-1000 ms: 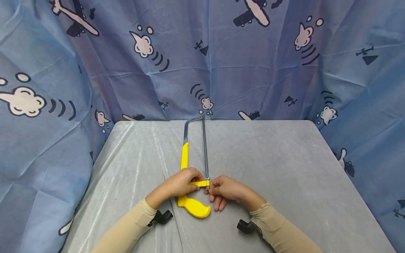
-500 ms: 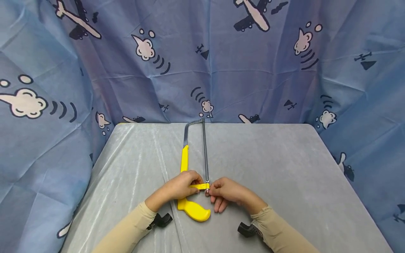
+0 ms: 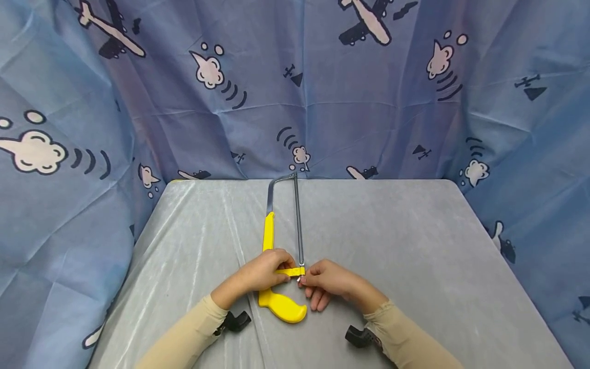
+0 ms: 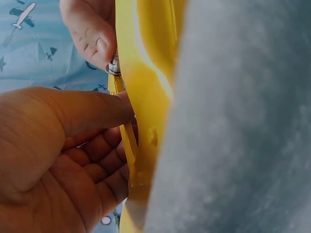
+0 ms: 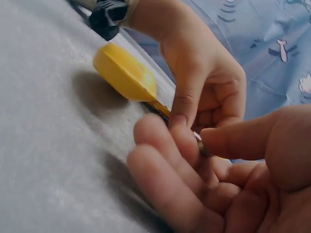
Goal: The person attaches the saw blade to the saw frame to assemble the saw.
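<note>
A hacksaw with a yellow handle and grey metal frame lies on the table, its blade running along the right side, away from the person. My left hand pinches the short yellow crossbar between thumb and fingers. At the crossbar's right end, my right hand pinches a small metal wing nut with thumb and index finger, its other fingers loosely extended below. In the left wrist view a metal threaded part shows under the right fingertip. Fingers mostly cover the nut in the right wrist view.
A grey cloth covers the table, with creases running down its left part. Blue curtains with airplane prints hang behind it and at both sides. A black wrist camera sits at the right sleeve.
My right thumb and index finger have shifted slightly left at the wing nut, which shows a different side. The left hand keeps its grip, and the hacksaw has stayed in place.
</note>
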`<state>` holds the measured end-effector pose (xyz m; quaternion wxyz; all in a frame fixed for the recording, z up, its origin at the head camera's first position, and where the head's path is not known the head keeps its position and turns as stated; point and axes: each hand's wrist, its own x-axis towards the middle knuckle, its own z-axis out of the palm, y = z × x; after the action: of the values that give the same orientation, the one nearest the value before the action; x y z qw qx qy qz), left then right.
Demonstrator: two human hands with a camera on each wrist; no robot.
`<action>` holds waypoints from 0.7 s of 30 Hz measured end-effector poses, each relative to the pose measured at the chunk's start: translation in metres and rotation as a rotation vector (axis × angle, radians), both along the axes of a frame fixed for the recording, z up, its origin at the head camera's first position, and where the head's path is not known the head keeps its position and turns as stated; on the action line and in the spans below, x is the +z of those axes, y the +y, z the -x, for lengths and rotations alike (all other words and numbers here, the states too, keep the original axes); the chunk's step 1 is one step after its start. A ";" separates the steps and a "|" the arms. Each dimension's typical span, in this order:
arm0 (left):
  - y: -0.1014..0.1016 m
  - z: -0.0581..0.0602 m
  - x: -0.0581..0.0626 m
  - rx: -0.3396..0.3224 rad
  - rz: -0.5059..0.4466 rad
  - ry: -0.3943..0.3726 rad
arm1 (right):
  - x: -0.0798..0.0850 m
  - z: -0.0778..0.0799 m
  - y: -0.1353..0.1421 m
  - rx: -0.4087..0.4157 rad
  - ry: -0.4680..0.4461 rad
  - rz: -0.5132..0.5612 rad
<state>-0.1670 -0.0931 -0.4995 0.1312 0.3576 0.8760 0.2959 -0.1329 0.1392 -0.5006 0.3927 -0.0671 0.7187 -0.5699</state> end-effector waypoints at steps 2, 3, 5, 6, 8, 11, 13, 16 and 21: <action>0.000 0.000 0.001 -0.006 -0.001 -0.002 | 0.000 0.002 0.002 0.016 -0.021 0.016; 0.000 0.000 0.002 -0.006 -0.001 -0.003 | -0.001 0.002 0.002 0.020 -0.028 0.021; 0.000 0.000 0.002 -0.007 -0.008 0.002 | -0.001 0.003 0.002 0.022 -0.023 0.020; 0.000 0.000 0.002 -0.008 -0.012 0.005 | 0.000 0.003 0.002 0.021 -0.011 0.013; 0.000 0.000 0.003 -0.007 -0.018 0.012 | -0.001 0.002 0.000 0.011 0.018 -0.005; 0.000 0.000 0.003 -0.010 -0.023 0.017 | 0.001 0.000 -0.003 -0.010 0.066 -0.040; 0.000 0.000 0.002 -0.009 -0.024 0.016 | 0.002 0.000 -0.004 -0.017 0.091 -0.062; 0.000 0.000 0.002 -0.007 -0.024 0.012 | 0.004 0.000 -0.002 -0.007 0.079 -0.051; 0.000 0.000 0.001 -0.007 -0.022 0.003 | 0.001 0.002 0.003 0.034 -0.010 0.021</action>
<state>-0.1670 -0.0931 -0.4982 0.1268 0.3624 0.8718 0.3042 -0.1350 0.1421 -0.4998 0.4052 -0.0808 0.7094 -0.5710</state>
